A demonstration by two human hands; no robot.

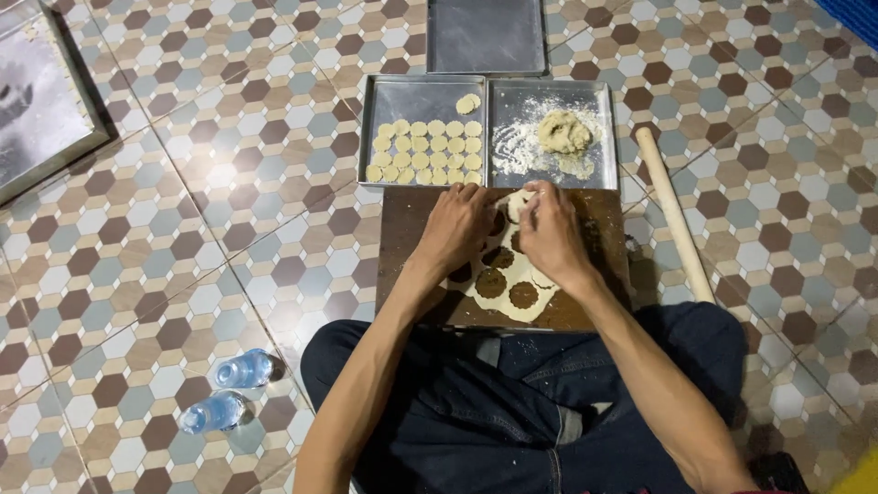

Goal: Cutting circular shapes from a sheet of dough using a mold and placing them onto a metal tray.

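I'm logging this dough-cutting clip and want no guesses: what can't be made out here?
- Head view: what the right hand presses is hidden under its fingers.
- The left hand covers part of the dough sheet.
- The top tray is cut off by the frame edge.
- The left panel shows only glare.

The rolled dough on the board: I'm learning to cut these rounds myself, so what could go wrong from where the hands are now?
The dough sheet is already full of round holes, so the thin webbing left between them may tear as the left hand and right hand work a round free at its far edge. A lifted round might stretch out of shape on the way to the tray of cut rounds. The rolling pin lies loose on the tiled floor and could roll.
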